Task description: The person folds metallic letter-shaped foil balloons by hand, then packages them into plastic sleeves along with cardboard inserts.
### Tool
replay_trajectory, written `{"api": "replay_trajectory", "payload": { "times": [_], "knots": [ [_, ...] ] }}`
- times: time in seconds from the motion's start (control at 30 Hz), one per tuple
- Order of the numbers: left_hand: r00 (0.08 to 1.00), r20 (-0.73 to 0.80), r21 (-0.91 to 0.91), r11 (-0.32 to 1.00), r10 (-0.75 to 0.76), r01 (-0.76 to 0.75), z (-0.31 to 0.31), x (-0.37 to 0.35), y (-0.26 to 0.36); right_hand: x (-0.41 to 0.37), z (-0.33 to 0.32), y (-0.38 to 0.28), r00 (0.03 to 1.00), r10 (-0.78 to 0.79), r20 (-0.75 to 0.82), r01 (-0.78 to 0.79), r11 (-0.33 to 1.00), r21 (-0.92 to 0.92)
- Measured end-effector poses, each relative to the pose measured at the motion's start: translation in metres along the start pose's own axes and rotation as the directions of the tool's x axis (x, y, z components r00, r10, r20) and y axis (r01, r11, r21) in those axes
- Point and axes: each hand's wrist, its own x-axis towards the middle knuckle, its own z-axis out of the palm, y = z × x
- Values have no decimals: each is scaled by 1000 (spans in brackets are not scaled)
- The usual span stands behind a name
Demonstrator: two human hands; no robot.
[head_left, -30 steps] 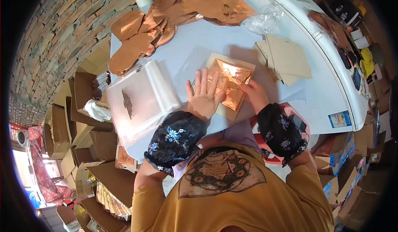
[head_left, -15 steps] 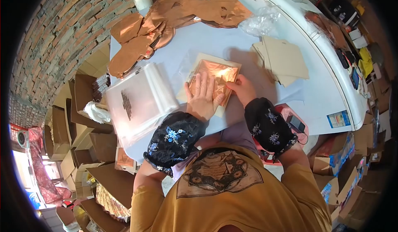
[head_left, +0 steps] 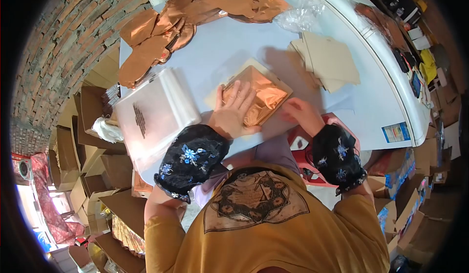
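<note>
A shiny copper-coloured foil sheet (head_left: 266, 91) lies folded on a beige card (head_left: 253, 64) on the table in front of me. My left hand (head_left: 232, 109) rests flat on the left part of the foil, its fingers stretched out. At the lower right edge of the foil is my right hand (head_left: 304, 115), fingers loosely bent and apart, slightly blurred, with nothing visible in them. Left of these lies a stack of clear plastic bags (head_left: 159, 109) with dark print. More beige cards (head_left: 330, 63) lie in a loose pile to the right.
Copper foil pieces (head_left: 210, 4) lie heaped along the table's back edge. A crumpled clear plastic bag (head_left: 305, 16) sits near the white appliance (head_left: 376, 63) on the right. Cardboard boxes (head_left: 117, 170) crowd the left side. A pink-red stool (head_left: 305, 160) stands below my right forearm.
My right hand has let go of the foil's right edge and moved right and down. My left hand still presses the foil, which now looks more rotated. The view has shifted slightly.
</note>
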Motion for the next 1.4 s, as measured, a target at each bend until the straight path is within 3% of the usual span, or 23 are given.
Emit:
{"api": "replay_trajectory", "payload": {
  "times": [0.07,0.27,0.4,0.47,0.57,0.77,1.07,1.17,1.27,1.4],
  "knots": [
    [1000,-13,0,1000,0,0,-2,-4,0,-10,-11,3,936,-326,-135,221,840,-495],
    [973,-138,-106,980,-184,171,-4,-26,22,16,-12,12,771,-636,32,504,579,-641],
    [887,-240,-158,917,-395,366,1,-37,28,8,-2,6,782,-616,88,514,561,-649],
    [902,-247,-111,935,-353,336,7,-42,26,1,3,7,757,-648,90,533,531,-659],
    [910,-260,-113,946,-323,304,10,-47,23,5,4,15,799,-598,60,522,641,-563],
    [903,-301,-83,952,-307,296,8,-43,25,7,5,19,763,-645,33,536,604,-590],
    [891,-357,-19,956,-281,294,13,-42,28,7,6,10,848,-530,23,468,728,-501],
    [886,-374,-19,958,-274,288,15,-42,27,8,7,6,866,-500,15,463,789,-404],
    [884,-389,-51,964,-260,261,13,-44,25,16,4,20,963,-269,8,269,963,-4],
    [896,-361,-135,966,-257,222,3,-51,24,8,3,11,979,-193,67,185,977,110]
  ]
}}
